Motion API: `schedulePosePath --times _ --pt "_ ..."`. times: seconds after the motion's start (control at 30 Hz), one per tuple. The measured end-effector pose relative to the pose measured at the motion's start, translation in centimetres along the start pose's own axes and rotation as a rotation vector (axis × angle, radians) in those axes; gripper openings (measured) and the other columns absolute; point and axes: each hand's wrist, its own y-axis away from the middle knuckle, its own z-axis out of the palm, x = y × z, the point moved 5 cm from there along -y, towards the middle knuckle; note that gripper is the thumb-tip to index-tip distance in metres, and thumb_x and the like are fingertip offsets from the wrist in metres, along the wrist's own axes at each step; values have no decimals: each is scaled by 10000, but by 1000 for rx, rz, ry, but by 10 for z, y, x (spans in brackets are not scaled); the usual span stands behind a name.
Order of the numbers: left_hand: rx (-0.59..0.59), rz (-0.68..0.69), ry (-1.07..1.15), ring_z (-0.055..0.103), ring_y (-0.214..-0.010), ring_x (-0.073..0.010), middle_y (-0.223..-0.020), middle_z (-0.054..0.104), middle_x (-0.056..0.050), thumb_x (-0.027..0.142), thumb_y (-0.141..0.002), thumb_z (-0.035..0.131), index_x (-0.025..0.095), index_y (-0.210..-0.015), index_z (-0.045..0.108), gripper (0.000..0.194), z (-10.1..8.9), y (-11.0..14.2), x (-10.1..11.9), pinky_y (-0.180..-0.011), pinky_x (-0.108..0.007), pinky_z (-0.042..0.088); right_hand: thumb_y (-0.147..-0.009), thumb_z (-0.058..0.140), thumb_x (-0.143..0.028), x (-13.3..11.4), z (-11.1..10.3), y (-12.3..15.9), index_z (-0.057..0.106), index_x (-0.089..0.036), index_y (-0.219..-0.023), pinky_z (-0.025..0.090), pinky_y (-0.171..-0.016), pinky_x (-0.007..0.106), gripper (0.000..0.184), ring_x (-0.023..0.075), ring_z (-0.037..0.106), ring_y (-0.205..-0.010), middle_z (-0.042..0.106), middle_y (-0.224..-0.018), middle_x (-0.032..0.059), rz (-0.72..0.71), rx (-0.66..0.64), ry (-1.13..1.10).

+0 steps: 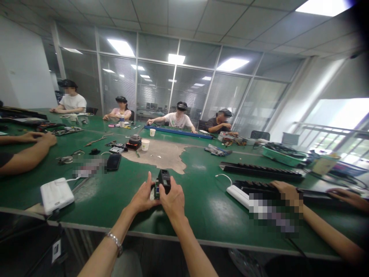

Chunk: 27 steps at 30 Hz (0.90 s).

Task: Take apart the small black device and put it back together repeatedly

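Note:
Both my hands hold one small black boxy device (163, 180) just above the green table (207, 207), near its front edge. My left hand (143, 197), with a metal bracelet on its wrist, grips the device's left side with the thumb raised. My right hand (173, 200) wraps around its right and lower side. The underside of the device is hidden by my fingers.
A white box (56, 194) with a cable lies at the left. A white power strip (238, 193) and long black trays (259, 171) lie at the right under a neighbour's hands. Another person's forearms rest at the far left. Paper cups (145, 144), tools and several seated people fill the far side.

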Motion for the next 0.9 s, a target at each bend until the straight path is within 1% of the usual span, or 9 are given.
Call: schedulePosePath --times 0.1,0.23,0.33,0.5,0.6,0.7,0.8,0.9 --pt "2 27 -44 424 -1283 -307 -1422 428 -144 359 -695 739 218 -1454 -249 1254 0 1 0 -1054 -513 335 -867 538 -371 -7 8 0 496 -62 -1313 411 -859 321 544 270 585 -986 645 -1077 168 12 -51 25" --pt "-3 53 -62 399 -1309 -314 -1437 405 -162 362 -712 717 199 -1455 -249 1230 1 1 -1 -1059 -530 331 -871 522 -373 -10 17 0 505 -68 -1287 417 -832 322 516 268 597 -962 656 -1023 161 27 -72 49" --pt "14 80 -45 397 -1314 -313 -1460 369 -177 340 -720 702 189 -1464 -229 1202 2 1 -2 -1059 -521 340 -846 551 -384 -12 20 -2 525 -92 -1243 422 -805 323 493 267 600 -938 654 -1001 154 32 -95 74" --pt "24 62 -62 357 -1348 -317 -1502 282 -207 290 -776 625 163 -1472 -209 1093 3 1 -6 -1077 -518 325 -808 581 -349 -9 30 6 561 -131 -1124 425 -754 316 384 253 611 -873 658 -904 121 34 -190 95" --pt "11 66 -82 356 -1351 -308 -1498 295 -201 261 -800 588 166 -1472 -207 1046 2 1 -5 -1082 -517 317 -813 567 -331 -7 34 16 503 -118 -1225 429 -747 323 468 267 608 -902 655 -936 126 26 -170 102" --pt "7 72 -90 384 -1329 -295 -1462 368 -183 235 -815 560 171 -1473 -208 1013 2 1 -3 -1085 -523 308 -832 549 -346 -4 36 22 442 -105 -1304 432 -741 328 541 276 609 -932 648 -969 144 41 -165 107" --pt "0 71 -82 412 -1305 -282 -1425 425 -168 216 -805 559 169 -1473 -208 1018 1 1 -1 -1083 -513 314 -846 543 -382 -5 38 23 434 -88 -1316 433 -749 338 565 288 613 -947 647 -966 162 45 -173 110" --pt "0 80 -63 413 -1305 -278 -1432 418 -166 209 -790 568 168 -1473 -207 1033 1 1 1 -1079 -500 325 -848 544 -434 -3 38 21 463 -78 -1279 434 -753 344 565 291 623 -914 651 -948 171 65 -162 110"
